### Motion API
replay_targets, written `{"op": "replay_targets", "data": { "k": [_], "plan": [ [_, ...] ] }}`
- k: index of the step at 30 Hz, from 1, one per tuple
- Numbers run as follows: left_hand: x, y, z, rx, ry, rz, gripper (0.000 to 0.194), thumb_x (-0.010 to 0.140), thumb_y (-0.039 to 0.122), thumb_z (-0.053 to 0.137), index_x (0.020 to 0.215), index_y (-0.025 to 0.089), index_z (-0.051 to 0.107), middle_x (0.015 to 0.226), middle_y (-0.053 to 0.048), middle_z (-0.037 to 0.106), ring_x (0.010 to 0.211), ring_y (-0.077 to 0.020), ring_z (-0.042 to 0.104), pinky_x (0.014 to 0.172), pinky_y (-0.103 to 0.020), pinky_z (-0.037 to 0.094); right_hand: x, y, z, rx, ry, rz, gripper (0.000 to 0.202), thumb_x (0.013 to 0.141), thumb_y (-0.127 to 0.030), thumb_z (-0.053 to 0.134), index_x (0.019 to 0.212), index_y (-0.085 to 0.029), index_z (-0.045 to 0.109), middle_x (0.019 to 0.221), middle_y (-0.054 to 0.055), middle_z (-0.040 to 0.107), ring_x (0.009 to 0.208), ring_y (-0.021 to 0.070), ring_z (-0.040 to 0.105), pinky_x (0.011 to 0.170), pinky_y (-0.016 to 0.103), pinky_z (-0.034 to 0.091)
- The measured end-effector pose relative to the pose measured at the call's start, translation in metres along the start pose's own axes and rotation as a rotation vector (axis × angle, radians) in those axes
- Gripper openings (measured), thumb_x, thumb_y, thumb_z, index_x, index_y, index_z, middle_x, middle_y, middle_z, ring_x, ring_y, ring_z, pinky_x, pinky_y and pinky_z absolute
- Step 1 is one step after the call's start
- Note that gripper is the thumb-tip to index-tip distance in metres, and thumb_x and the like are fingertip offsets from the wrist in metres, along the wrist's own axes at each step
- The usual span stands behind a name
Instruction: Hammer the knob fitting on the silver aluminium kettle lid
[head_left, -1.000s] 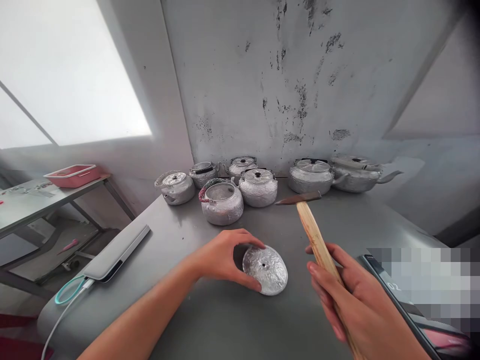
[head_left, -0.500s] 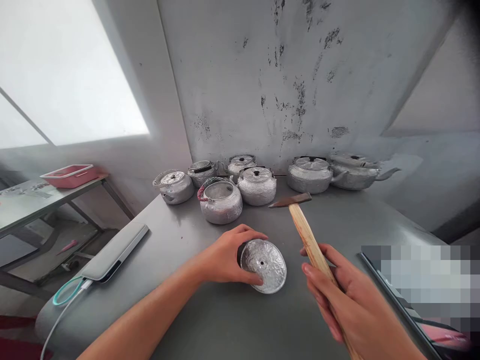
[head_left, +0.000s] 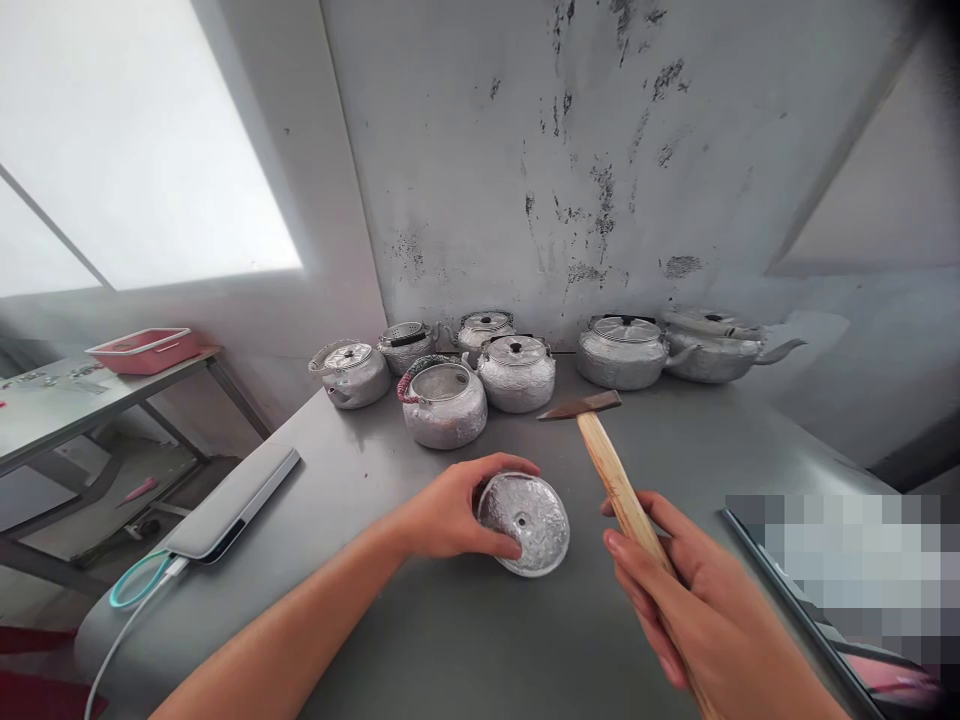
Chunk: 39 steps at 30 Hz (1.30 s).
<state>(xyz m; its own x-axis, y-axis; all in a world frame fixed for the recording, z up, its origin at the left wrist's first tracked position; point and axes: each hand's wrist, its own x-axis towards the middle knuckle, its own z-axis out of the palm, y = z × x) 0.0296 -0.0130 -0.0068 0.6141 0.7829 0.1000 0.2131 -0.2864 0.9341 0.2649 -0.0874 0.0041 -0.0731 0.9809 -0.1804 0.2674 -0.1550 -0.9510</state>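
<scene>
A round, dented silver metal lid [head_left: 529, 525] with a small hole in its middle is gripped at its left side by my left hand [head_left: 457, 510], thumb on its face. My right hand [head_left: 675, 600] is wrapped round the wooden handle of a hammer [head_left: 611, 470]. The rusty hammer head points up and away, right of the lid and apart from it. Beyond my left hand sits an open kettle [head_left: 446, 415] with a red and dark wrapped handle.
Several dented metal kettles [head_left: 517, 378] line the wall side of the grey table [head_left: 450, 650]. A grey power bank [head_left: 232, 505] with a cable lies at the left. A dark-edged device [head_left: 795, 600], partly pixelated, is at the right. A pink basket [head_left: 150, 352] stands on another table.
The lid in my left hand has shifted slightly up and left, its tilt a little changed. My right hand keeps the hammer in nearly the same place. The view has shifted slightly.
</scene>
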Motion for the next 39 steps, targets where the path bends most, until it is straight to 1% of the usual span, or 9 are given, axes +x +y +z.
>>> {"op": "replay_targets", "data": {
  "k": [5, 7, 11, 15, 18, 23, 29, 36, 39],
  "plan": [
    [0.0015, 0.0003, -0.001, -0.08, 0.01, -0.009, 0.081, 0.061, 0.015, 0.086, 0.135, 0.024, 0.054, 0.127, -0.006, 0.064, 0.117, -0.026, 0.06, 0.103, -0.036, 0.045, 0.001, -0.0008, 0.0023, -0.004, -0.006, 0.012, 0.039, 0.088, -0.065, 0.047, 0.094, -0.027, 0.039, 0.055, -0.013, 0.038, 0.036, 0.0067, 0.033, 0.039, 0.022, 0.035],
    [0.002, 0.0003, -0.0017, -0.081, 0.012, -0.036, 0.074, 0.062, 0.017, 0.086, 0.13, 0.022, 0.058, 0.121, -0.006, 0.066, 0.113, -0.0262, 0.061, 0.099, -0.036, 0.047, 0.0014, -0.001, 0.0025, -0.009, -0.01, 0.005, 0.04, 0.089, -0.065, 0.047, 0.097, -0.027, 0.041, 0.055, -0.013, 0.038, 0.036, 0.0064, 0.032, 0.04, 0.022, 0.035],
    [0.0022, -0.0004, -0.0026, -0.067, -0.009, -0.097, 0.048, 0.065, 0.022, 0.085, 0.109, 0.016, 0.067, 0.101, -0.004, 0.07, 0.095, -0.0233, 0.065, 0.087, -0.033, 0.051, 0.0019, -0.0002, 0.0014, -0.009, -0.001, -0.003, 0.039, 0.089, -0.063, 0.048, 0.103, -0.026, 0.045, 0.053, -0.014, 0.037, 0.035, 0.0068, 0.032, 0.041, 0.023, 0.036],
    [0.0012, -0.0004, -0.0027, -0.1, -0.017, -0.101, 0.043, 0.068, 0.021, 0.082, 0.109, 0.016, 0.067, 0.1, -0.004, 0.07, 0.093, -0.0207, 0.064, 0.084, -0.031, 0.05, 0.001, -0.0011, 0.0016, 0.013, 0.007, 0.016, 0.039, 0.088, -0.06, 0.052, 0.106, -0.026, 0.048, 0.054, -0.013, 0.039, 0.034, 0.0073, 0.032, 0.038, 0.022, 0.034],
    [0.0007, -0.0001, -0.0025, -0.119, -0.022, -0.103, 0.041, 0.07, 0.022, 0.081, 0.108, 0.016, 0.067, 0.099, -0.004, 0.07, 0.092, -0.02, 0.063, 0.083, -0.03, 0.05, 0.0001, -0.0031, 0.0028, 0.024, 0.015, 0.014, 0.035, 0.087, -0.058, 0.054, 0.1, -0.025, 0.051, 0.053, -0.013, 0.039, 0.034, 0.0068, 0.032, 0.037, 0.021, 0.034],
    [0.0009, 0.0005, -0.0026, -0.104, 0.036, -0.072, 0.037, 0.072, 0.02, 0.078, 0.107, 0.015, 0.066, 0.099, -0.005, 0.069, 0.092, -0.0198, 0.063, 0.084, -0.03, 0.049, 0.0007, -0.002, 0.0035, 0.025, 0.013, 0.009, 0.033, 0.087, -0.056, 0.055, 0.094, -0.024, 0.053, 0.053, -0.012, 0.039, 0.034, 0.0061, 0.031, 0.036, 0.02, 0.033],
    [0.0012, 0.002, -0.0036, -0.157, 0.055, -0.07, 0.043, 0.072, 0.019, 0.078, 0.113, 0.015, 0.064, 0.104, -0.006, 0.068, 0.096, -0.0211, 0.063, 0.088, -0.031, 0.049, 0.0034, 0.0014, 0.0024, 0.032, -0.009, 0.01, 0.033, 0.088, -0.056, 0.055, 0.1, -0.025, 0.052, 0.055, -0.012, 0.04, 0.034, 0.0059, 0.032, 0.035, 0.02, 0.032],
    [0.0024, 0.0014, -0.0034, -0.197, 0.053, -0.113, 0.05, 0.069, 0.021, 0.082, 0.115, 0.015, 0.063, 0.103, -0.006, 0.068, 0.095, -0.0216, 0.063, 0.085, -0.032, 0.05, 0.0024, -0.0001, 0.0027, 0.005, -0.016, 0.015, 0.033, 0.091, -0.058, 0.051, 0.093, -0.025, 0.048, 0.056, -0.013, 0.038, 0.036, 0.0057, 0.03, 0.038, 0.021, 0.033],
    [0.0028, -0.0015, -0.0036, -0.225, 0.052, -0.136, 0.055, 0.067, 0.023, 0.084, 0.117, 0.016, 0.061, 0.107, -0.007, 0.069, 0.099, -0.0238, 0.064, 0.087, -0.034, 0.051, 0.0028, 0.0009, 0.0027, -0.03, -0.021, 0.004, 0.034, 0.092, -0.06, 0.048, 0.09, -0.026, 0.046, 0.056, -0.013, 0.038, 0.036, 0.0054, 0.03, 0.039, 0.021, 0.035]
  ]
}}
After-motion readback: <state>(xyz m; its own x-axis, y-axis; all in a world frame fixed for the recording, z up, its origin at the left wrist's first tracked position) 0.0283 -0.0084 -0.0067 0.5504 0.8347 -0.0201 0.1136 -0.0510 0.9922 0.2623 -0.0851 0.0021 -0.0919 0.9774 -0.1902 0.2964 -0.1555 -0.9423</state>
